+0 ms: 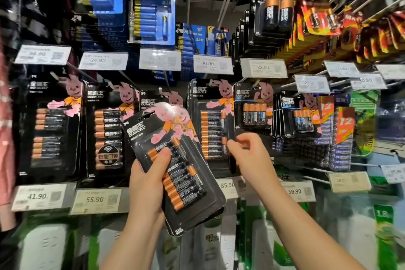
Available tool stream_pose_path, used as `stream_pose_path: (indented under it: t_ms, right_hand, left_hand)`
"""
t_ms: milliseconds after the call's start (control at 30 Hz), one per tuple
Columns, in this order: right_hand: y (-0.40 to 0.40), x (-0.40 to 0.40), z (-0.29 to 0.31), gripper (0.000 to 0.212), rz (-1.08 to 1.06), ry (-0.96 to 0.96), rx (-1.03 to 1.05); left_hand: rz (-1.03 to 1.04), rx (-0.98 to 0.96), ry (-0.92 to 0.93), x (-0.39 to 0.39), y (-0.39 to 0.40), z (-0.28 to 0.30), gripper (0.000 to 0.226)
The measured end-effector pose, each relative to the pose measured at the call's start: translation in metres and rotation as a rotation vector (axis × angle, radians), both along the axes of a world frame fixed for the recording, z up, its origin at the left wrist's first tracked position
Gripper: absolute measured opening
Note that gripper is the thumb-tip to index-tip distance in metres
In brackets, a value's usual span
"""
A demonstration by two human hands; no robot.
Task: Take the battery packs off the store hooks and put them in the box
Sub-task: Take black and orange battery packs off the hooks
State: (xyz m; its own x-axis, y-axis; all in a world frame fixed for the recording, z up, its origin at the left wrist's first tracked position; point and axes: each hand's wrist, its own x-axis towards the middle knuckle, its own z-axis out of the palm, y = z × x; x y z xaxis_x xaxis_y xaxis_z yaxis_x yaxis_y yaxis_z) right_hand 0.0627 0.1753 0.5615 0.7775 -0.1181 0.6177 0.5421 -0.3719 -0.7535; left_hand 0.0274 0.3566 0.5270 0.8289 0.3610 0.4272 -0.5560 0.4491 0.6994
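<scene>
Both arms reach up from below toward a wall of hooks full of batteries. The left hand (pixel 149 184) is raised in front of the display and grips a black battery pack (pixel 175 166). The thumb lies across the front of the pack and the fingers are curled behind it. The pack is off its hook and tilted, with its top leaning to the left. A second card edge peeks out behind its lower end, so there may be more than one pack in that hand.

The right hand (pixel 249 155) reaches a bit higher and to the right. Its fingers are bent, and its thumb and fingertips pinch the lower right edge of a hanging battery pack (pixel 210 125), which is on its hook.

More black packs (pixel 48 125) hang to the left, and smaller ones (pixel 254 107) hang to the right. Blue packs (pixel 153 13) hang on the row above. White price tags (pixel 103 61) stick out between the rows, and more tags (pixel 94 200) sit on the shelf edge below.
</scene>
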Motion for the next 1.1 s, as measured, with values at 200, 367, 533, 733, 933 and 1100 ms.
stream_pose_path:
  t_ms: [200, 367, 533, 733, 933, 1100]
  right_hand:
    - [0.012, -0.044, -0.009, 0.036, 0.175, -0.088, -0.109]
    - [0.028, -0.054, -0.012, 0.041, 0.142, -0.091, -0.319]
    - [0.033, -0.044, -0.020, 0.024, 0.117, -0.111, -0.188]
    - [0.035, -0.038, -0.022, 0.021, 0.127, -0.118, 0.073]
    - [0.037, -0.036, -0.020, 0.020, 0.160, -0.141, 0.190]
    - [0.023, -0.024, -0.014, 0.015, 0.126, -0.145, 0.196]
  left_hand:
    - [-0.014, -0.036, -0.022, 0.003, -0.011, 0.003, 0.059]
    - [-0.022, -0.024, 0.005, 0.003, -0.017, 0.003, 0.060]
    - [-0.021, 0.022, 0.031, 0.004, -0.016, 0.004, 0.074]
    - [-0.017, 0.086, 0.013, 0.000, -0.012, -0.003, 0.040]
    - [0.046, 0.096, 0.022, 0.000, -0.012, -0.006, 0.037]
    - [0.099, 0.043, 0.040, 0.002, -0.006, -0.008, 0.038]
